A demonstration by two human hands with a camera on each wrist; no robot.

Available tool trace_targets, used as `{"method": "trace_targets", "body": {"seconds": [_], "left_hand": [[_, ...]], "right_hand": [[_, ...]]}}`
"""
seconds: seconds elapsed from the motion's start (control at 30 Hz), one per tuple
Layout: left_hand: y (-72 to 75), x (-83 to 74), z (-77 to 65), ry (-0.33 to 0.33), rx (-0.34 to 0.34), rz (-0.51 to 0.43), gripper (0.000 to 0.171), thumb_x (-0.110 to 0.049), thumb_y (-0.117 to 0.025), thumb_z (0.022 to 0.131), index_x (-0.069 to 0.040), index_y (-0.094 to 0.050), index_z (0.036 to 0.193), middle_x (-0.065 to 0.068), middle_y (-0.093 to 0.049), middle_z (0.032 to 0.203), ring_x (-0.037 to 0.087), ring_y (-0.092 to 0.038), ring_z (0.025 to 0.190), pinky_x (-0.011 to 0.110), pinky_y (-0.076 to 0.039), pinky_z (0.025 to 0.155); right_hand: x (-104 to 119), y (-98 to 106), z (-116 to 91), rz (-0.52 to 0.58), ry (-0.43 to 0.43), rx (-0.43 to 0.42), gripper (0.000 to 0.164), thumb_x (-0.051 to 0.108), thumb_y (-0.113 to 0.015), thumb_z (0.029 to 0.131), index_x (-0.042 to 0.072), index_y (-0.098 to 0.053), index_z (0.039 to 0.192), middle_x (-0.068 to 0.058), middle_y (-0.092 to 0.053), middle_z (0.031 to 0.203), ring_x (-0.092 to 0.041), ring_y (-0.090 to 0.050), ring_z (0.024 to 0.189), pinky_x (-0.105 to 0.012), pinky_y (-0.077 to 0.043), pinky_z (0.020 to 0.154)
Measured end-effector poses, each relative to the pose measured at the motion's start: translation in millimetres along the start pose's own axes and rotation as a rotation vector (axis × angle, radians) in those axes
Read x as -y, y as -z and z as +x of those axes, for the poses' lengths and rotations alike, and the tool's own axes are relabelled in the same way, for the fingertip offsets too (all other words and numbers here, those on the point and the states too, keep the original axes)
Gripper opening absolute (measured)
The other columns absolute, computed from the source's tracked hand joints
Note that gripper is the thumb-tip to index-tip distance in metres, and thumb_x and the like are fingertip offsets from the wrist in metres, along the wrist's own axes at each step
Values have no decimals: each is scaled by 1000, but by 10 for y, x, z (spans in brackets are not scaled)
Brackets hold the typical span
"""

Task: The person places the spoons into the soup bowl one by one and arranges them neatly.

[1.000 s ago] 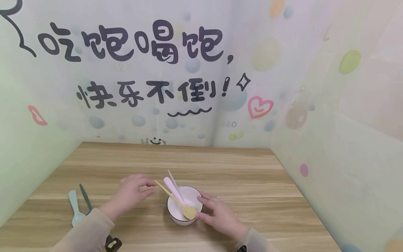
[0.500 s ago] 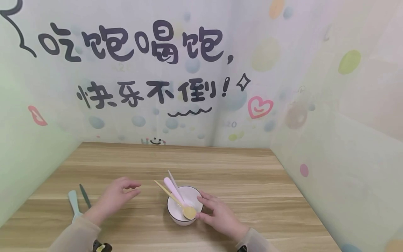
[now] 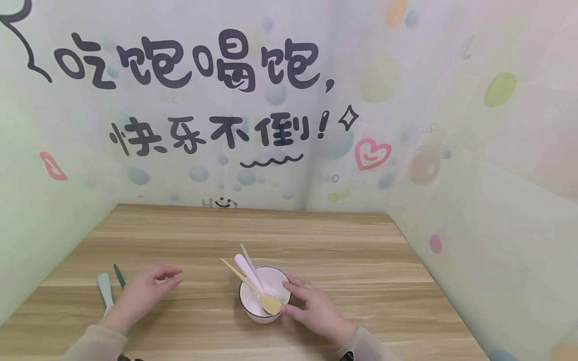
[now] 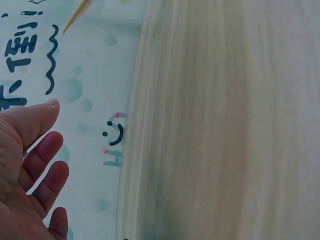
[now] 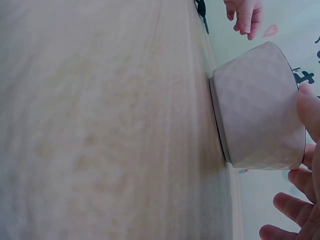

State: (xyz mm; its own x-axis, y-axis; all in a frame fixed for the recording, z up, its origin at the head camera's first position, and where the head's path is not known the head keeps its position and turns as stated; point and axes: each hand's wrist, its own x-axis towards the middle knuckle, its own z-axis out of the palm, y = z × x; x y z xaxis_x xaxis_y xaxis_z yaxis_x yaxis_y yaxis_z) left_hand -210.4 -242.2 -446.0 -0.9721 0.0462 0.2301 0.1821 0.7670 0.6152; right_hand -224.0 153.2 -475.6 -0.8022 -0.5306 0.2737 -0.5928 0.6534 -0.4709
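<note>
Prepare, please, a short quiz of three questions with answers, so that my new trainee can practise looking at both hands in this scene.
1. Which hand touches the white round dark-rimmed bowl?
2. True or false: the slender yellow spoon has its handle sticking out past the bowl's edge.
3. The left hand holds: a) the bowl; b) the yellow spoon; c) nothing.

Key: 1. the right hand; 2. true; 3. c.

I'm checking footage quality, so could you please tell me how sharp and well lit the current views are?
Head: bright, wall lettering crisp, faint shadow beside the bowl; left wrist: dimmer, tabletop soft; right wrist: tabletop blurred, bowl clearer.
</note>
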Motion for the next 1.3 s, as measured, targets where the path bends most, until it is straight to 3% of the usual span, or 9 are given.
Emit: {"method": "trace_targets", "body": {"seconds": [0.23,0.37,0.53,0.83,1.17,1.3], "left_hand": [[36,152,-43,4,-36,-7,28,-23,-68,90,-2,-69,109,15,-67,105,36,-60,99,54,-47,82],[104,250,-55,37,-35,2,32,-28,-64,93,-1,-67,111,19,-65,108,41,-59,101,56,-47,80],[213,404,-68,94,-19,3,39,-30,-58,96,2,-63,118,26,-61,114,44,-56,103,56,-47,78],[411,628,-52,233,15,-2,57,-43,-49,99,6,-54,127,31,-55,120,39,-54,100,42,-48,68],[527,822,-63,221,58,73,48,-35,-49,100,8,-57,121,37,-52,123,54,-51,106,60,-44,78],[561,922,-47,248,95,135,41,-29,-51,98,4,-59,120,39,-46,128,60,-42,111,70,-33,80]], "right_hand": [[9,2,12,-8,2,5,67,58,-56,88,9,-56,135,-4,-46,146,-31,-44,131,-50,-37,103],[19,3,15,-10,-2,8,67,57,-57,88,9,-56,134,-4,-46,146,-32,-45,131,-50,-36,103],[17,0,18,-14,-5,10,67,58,-56,88,9,-56,135,-4,-46,146,-31,-45,131,-50,-36,103],[13,7,16,-6,-12,11,67,57,-57,88,10,-56,135,-2,-45,146,-30,-44,131,-50,-37,103],[7,11,24,5,-11,12,68,57,-57,88,9,-56,135,-3,-45,147,-32,-43,132,-51,-36,103],[8,13,22,9,-11,13,67,57,-57,88,9,-56,135,-3,-45,147,-31,-43,132,-50,-36,103]]}}
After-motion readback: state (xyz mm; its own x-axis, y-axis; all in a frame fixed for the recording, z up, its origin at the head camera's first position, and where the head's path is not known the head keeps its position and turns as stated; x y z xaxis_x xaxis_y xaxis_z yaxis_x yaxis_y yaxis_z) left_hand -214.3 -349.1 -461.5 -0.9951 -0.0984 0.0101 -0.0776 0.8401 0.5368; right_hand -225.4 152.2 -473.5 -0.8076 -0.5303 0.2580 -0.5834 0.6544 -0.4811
